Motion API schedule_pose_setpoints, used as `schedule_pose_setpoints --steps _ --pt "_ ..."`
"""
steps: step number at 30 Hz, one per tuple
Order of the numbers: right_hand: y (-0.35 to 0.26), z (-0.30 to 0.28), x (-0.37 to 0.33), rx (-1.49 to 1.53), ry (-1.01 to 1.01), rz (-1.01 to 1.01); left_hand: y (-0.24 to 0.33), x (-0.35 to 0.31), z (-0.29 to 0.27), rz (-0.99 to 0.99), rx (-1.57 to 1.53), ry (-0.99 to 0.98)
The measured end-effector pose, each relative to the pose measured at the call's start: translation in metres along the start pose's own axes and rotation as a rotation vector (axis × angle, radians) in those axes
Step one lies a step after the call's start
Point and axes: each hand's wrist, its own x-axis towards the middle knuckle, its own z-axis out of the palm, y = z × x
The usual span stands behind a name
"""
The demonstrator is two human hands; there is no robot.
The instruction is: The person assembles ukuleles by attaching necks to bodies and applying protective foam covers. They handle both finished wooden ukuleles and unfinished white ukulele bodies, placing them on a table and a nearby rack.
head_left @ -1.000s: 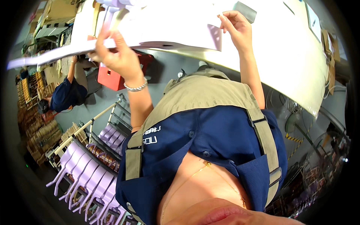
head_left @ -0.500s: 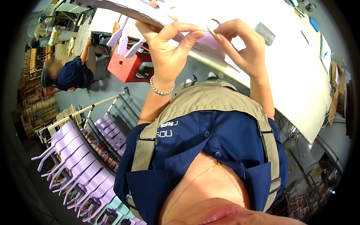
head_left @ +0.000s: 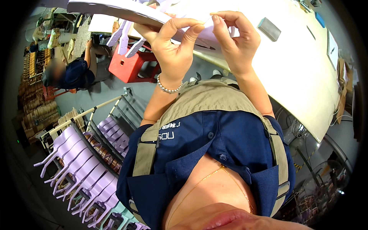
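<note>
At the table's near edge, my left hand is closed, thumb and forefinger pinched together. My right hand faces it, its thumb and forefinger also pinched. A thin pale strip shows between the two sets of fingertips; bright light washes out its shape and kind. Behind my left hand lies a long lilac piece with a curved edge, and that hand's lower fingers are partly hidden by it. Lilac prongs with small holes hang past the table edge beside it.
The white table carries a grey block to the right. Left of me stand a red stool and a rack of lilac pieces. Further left, a person in dark blue sits near stacked wooden parts.
My right hand has moved slightly left and up, and the pale loop at its fingertips no longer shows as a loop. My left hand stays nearly in place.
</note>
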Motion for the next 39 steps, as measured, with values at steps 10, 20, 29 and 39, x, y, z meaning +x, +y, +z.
schedule_pose_setpoints --steps 10,20,29,39 --pt "0.04 -0.036 0.046 0.288 0.236 0.406 0.007 -0.003 -0.004 -0.055 -0.12 0.064" --pt "-0.004 -0.008 0.023 0.099 -0.376 -0.099 -0.003 0.003 -0.013 0.006 -0.031 0.009" --pt "0.064 -0.082 0.011 -0.098 -0.284 0.34 -0.077 0.008 -0.061 -0.233 -0.207 0.29" --pt "0.094 -0.09 -0.024 -0.108 -0.637 0.308 -0.134 -0.004 -0.113 -0.454 -0.336 0.3"
